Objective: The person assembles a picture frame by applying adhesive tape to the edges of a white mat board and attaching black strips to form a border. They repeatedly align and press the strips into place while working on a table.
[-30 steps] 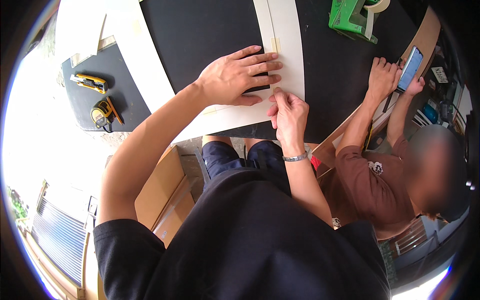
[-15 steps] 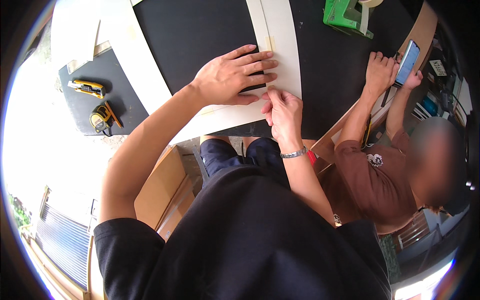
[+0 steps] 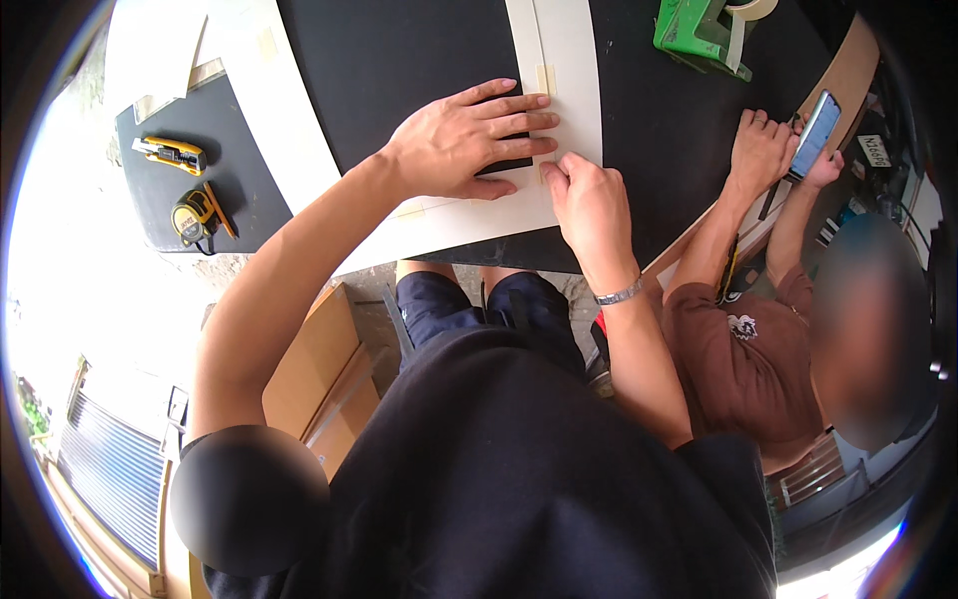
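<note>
Both our hands work on the white board [image 3: 469,215] lying on the black table [image 3: 399,70]; our left hand [image 3: 469,140] lies flat, fingers spread, holding nothing; our right hand [image 3: 589,205], just beside it, pinches small tape strip [image 3: 547,168] at the white strip [image 3: 569,70]; a yellow knife [image 3: 172,153] and tape measure [image 3: 195,217] lie well apart.

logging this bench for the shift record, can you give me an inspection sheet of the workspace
surface: black table, mostly covered by work.
job's things: white board strips joined with tape pieces.
clutter: yellow knife, tape measure, green tape dispenser.
grips: left hand flat on the board; right hand pressing at the seam.
cables: nothing seen.
surroundings: cardboard boxes; another person with a phone.
</note>
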`<act>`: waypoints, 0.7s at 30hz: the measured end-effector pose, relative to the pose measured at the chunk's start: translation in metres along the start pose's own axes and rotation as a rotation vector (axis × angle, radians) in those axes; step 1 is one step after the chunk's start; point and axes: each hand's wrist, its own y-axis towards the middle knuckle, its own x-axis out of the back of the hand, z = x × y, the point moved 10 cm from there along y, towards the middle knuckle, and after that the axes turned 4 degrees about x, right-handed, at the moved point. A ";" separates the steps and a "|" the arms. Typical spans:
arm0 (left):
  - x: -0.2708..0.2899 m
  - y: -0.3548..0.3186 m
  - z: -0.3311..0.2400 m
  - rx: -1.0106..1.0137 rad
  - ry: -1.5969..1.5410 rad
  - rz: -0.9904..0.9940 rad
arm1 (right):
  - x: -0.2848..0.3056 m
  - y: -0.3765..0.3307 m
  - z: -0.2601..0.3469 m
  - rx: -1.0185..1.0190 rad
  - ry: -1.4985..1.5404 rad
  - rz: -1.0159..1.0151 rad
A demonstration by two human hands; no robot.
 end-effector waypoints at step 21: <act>-0.003 -0.003 0.002 0.037 0.004 -0.002 | -0.008 -0.003 -0.018 -0.093 0.095 -0.049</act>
